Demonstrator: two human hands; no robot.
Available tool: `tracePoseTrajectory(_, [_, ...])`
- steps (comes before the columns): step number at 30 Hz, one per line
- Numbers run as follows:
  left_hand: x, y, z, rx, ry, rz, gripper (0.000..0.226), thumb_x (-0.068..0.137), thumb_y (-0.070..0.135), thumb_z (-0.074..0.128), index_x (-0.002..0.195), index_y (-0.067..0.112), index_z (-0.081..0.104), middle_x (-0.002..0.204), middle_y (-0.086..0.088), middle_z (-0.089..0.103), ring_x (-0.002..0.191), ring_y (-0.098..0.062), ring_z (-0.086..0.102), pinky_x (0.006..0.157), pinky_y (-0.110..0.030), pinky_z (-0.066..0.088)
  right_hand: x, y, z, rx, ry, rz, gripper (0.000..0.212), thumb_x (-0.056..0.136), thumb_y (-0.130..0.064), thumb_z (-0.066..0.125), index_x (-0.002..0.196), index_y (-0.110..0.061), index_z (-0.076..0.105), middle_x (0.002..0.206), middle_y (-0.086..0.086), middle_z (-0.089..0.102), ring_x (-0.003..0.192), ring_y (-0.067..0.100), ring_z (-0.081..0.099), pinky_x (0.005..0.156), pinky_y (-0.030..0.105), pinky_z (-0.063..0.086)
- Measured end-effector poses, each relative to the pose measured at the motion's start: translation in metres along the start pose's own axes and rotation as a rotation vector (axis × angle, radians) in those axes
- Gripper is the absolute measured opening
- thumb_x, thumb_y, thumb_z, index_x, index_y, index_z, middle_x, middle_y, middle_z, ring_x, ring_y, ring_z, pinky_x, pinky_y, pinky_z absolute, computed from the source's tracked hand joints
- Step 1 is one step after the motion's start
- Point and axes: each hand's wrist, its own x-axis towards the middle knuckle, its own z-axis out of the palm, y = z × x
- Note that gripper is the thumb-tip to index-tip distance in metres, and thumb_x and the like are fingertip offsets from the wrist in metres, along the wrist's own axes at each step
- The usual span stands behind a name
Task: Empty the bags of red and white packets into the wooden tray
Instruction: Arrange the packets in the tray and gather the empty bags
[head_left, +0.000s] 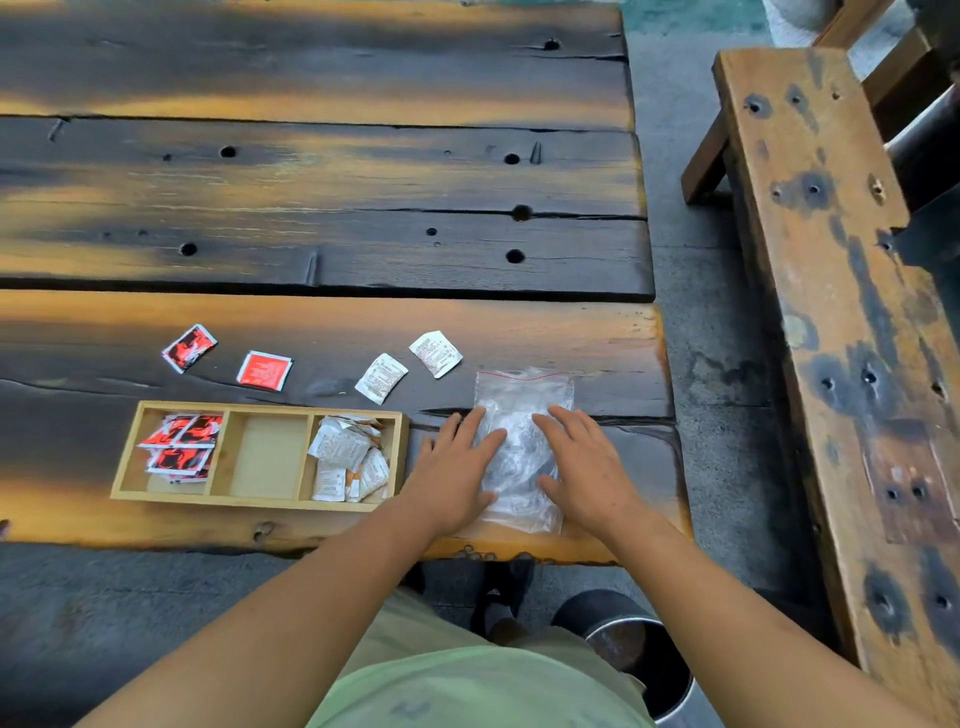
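While facing a charred, orange-streaked plank table (311, 208), presses left hand (452, 467) and right hand (587, 467), fingers spread flat, onto a clear bag (522, 389) near its edge; wooden tray (249, 503) just left, holding red packets (182, 441) and white packets (348, 457); bench (831, 312) across grey floor (701, 312).

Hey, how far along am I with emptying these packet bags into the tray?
Mostly done. The wooden tray holds red packets in its left compartment and white packets in its right. In hand: left hand and right hand press flat on the clear bags, which look emptied. Left: two loose red packets and two loose white packets lie on the table beyond the tray.
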Motion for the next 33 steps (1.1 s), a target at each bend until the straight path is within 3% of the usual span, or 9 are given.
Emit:
tracePoseTrajectory(5, [-0.028,-0.014,-0.004,-0.127,0.19,0.015,0.054,0.091,0.028,0.061,0.141,0.019,0.044,0.148,-0.004,0.04,0.138,-0.025,0.033,0.113,-0.04,0.033,-0.001,-0.036,-0.012,0.131,0.067,-0.05,0.061,0.094,-0.025,0.061,0.15,-0.021,0.035,0.148,0.0,0.042,0.138,0.021,0.037,0.114,0.036,0.035])
tracePoseTrajectory(9, [-0.049,-0.037,-0.022,-0.299,0.285,-0.048,0.038,0.091,0.022,0.061,0.127,0.016,0.057,0.124,0.0,0.057,0.116,-0.018,0.052,0.095,-0.026,0.04,0.006,-0.077,-0.01,0.208,0.019,-0.09,0.05,0.093,-0.025,0.062,0.141,-0.02,0.046,0.137,0.001,0.053,0.128,0.02,0.049,0.105,0.034,0.042])
tracePoseTrajectory(13, [-0.067,-0.072,-0.038,-0.436,0.3,-0.142,0.03,0.091,0.02,0.062,0.12,0.018,0.062,0.103,0.003,0.066,0.094,-0.015,0.062,0.088,-0.035,0.051,0.017,-0.12,-0.007,0.262,-0.039,-0.087,0.033,0.091,-0.023,0.062,0.124,-0.02,0.06,0.114,0.0,0.067,0.106,0.018,0.063,0.091,0.036,0.051])
tracePoseTrajectory(16, [-0.079,-0.1,-0.049,-0.484,0.35,-0.195,0.023,0.091,0.02,0.062,0.113,0.019,0.067,0.092,0.009,0.066,0.082,-0.012,0.062,0.082,-0.034,0.053,0.029,-0.148,-0.002,0.277,-0.053,-0.092,0.026,0.089,-0.022,0.062,0.115,-0.02,0.063,0.103,-0.003,0.07,0.095,0.019,0.065,0.085,0.038,0.053])
tracePoseTrajectory(24, [-0.08,-0.161,-0.055,-0.488,0.38,-0.218,0.04,0.09,0.022,0.067,0.128,0.019,0.055,0.109,0.008,0.044,0.089,-0.013,0.055,0.086,-0.032,0.048,0.059,-0.202,0.021,0.247,0.041,-0.027,0.038,0.088,-0.03,0.067,0.122,-0.023,0.053,0.118,-0.003,0.048,0.09,0.02,0.063,0.081,0.042,0.053])
tracePoseTrajectory(29, [-0.068,-0.176,-0.052,-0.454,0.284,-0.113,0.045,0.09,0.02,0.066,0.132,0.024,0.053,0.122,0.004,0.047,0.094,-0.016,0.056,0.084,-0.029,0.047,0.067,-0.212,0.038,0.136,0.021,-0.01,0.033,0.088,-0.028,0.066,0.116,-0.019,0.052,0.115,-0.001,0.047,0.091,0.022,0.059,0.072,0.035,0.046])
tracePoseTrajectory(33, [-0.064,-0.178,-0.043,-0.38,0.244,-0.023,0.041,0.09,0.021,0.064,0.13,0.024,0.054,0.119,0.001,0.05,0.108,-0.02,0.054,0.086,-0.033,0.047,0.061,-0.215,0.051,0.05,0.024,-0.013,0.033,0.089,-0.027,0.064,0.118,-0.018,0.053,0.114,0.001,0.045,0.096,0.023,0.056,0.069,0.034,0.044])
